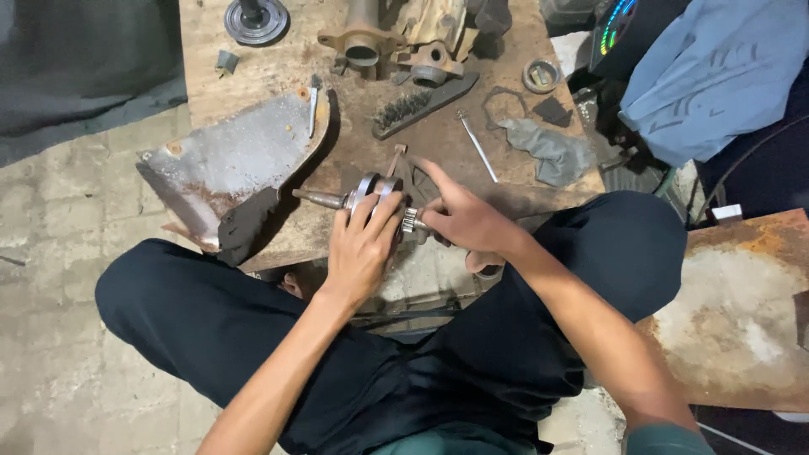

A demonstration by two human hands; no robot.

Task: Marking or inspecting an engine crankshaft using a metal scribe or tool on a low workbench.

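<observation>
Right now the left hand point(361, 244) and right hand point(462, 221) both grip the crankshaft point(375, 192), which looks heavy, hard and greasy.

We see a silver-grey steel crankshaft point(371, 192) with a rust-brown shaft end, on a stained brown board point(253, 59). Grey metal plate point(227, 156) has orange rust patches. Grey rag point(548, 152), black wire brush point(417, 105), dark navy trousers point(211, 320), light blue cloth point(716, 76).
</observation>
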